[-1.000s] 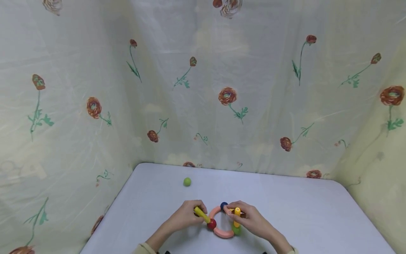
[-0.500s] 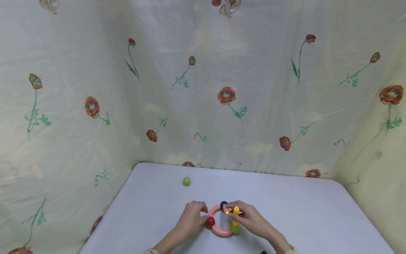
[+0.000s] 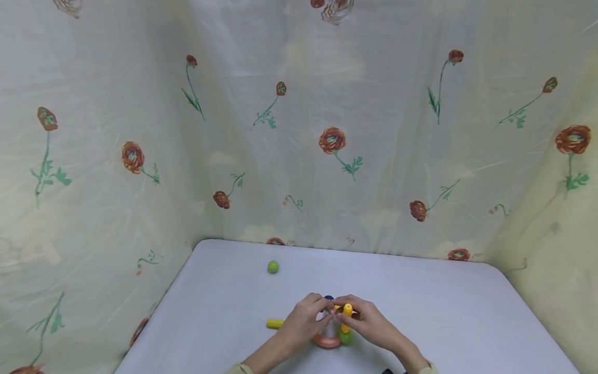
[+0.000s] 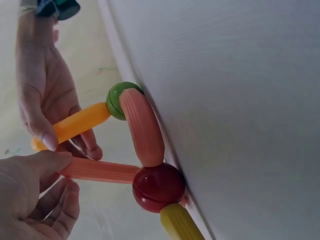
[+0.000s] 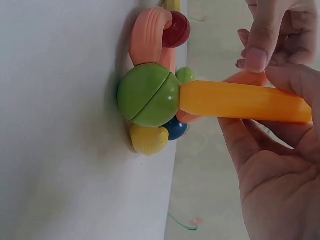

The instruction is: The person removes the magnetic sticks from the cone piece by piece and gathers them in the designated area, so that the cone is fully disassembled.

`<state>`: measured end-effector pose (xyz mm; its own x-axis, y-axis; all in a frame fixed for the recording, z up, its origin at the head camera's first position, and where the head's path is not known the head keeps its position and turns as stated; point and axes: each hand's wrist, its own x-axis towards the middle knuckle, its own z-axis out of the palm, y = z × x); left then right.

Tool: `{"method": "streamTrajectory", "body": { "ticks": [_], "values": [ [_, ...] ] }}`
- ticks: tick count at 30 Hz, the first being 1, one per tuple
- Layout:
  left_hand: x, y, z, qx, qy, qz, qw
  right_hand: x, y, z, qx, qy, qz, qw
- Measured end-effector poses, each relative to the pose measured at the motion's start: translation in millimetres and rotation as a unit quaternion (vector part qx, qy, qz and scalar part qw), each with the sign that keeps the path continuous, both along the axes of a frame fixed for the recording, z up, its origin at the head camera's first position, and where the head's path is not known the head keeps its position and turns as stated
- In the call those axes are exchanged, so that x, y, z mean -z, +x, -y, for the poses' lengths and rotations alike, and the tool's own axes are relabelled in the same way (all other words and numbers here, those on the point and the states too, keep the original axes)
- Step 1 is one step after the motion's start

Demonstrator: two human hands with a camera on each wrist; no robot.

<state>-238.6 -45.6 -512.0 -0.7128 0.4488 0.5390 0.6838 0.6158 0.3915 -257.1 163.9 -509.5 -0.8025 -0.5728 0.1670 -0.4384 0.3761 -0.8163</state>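
Head view: a person sits at a pale desk [image 3: 420, 291] walled in by flowered cloth. Both hands meet over a small toy frame of rods and balls near the front edge at 6 o'clock. The left hand [image 3: 303, 322] and right hand [image 3: 369, 324] pinch its upper joint together. A yellow rod [image 3: 274, 323] lies loose on the desk at 9 o'clock from the frame, just beside the left hand. A small green ball [image 3: 273, 267] sits well apart at 11 o'clock.

Left wrist view: the left hand [image 4: 35, 195] pinches the end of a straight pink rod [image 4: 100, 170] that runs into a red ball [image 4: 158, 187]. A curved pink piece [image 4: 142, 127] links that ball to a larger green ball [image 4: 119, 99], which carries an orange rod [image 4: 80, 122].

Right wrist view: the right hand [image 5: 275, 150] grips the orange rod [image 5: 242, 101] between thumb and fingers; a blue ball [image 5: 176, 128] shows behind the larger green ball [image 5: 149, 95].

Judging by this, the frame is partly built: its base arc and two uprights are joined, while the yellow rod and small green ball remain unattached.
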Motion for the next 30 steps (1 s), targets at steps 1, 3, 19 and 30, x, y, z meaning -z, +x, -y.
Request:
{"method": "streamTrajectory", "body": {
  "ticks": [1,3,19,30],
  "values": [
    [0.3,0.1,1,0.001,0.001,-0.002,1.0000,-0.1,-0.4,-1,0.001,0.003,0.001,1.000],
    [1.2,0.3,2,0.002,0.002,0.002,1.0000,-1.6,-0.7,-3,0.002,0.007,0.007,1.000],
    [11.6,8.4,11,0.077,-0.113,0.023,0.9903,-8.1,-5.1,-55,0.004,0.123,0.066,0.990],
    [4.8,4.8,27,0.013,-0.056,0.200,0.9781,4.8,-7.1,-69,-0.001,0.124,0.067,0.990]
  ]
}}
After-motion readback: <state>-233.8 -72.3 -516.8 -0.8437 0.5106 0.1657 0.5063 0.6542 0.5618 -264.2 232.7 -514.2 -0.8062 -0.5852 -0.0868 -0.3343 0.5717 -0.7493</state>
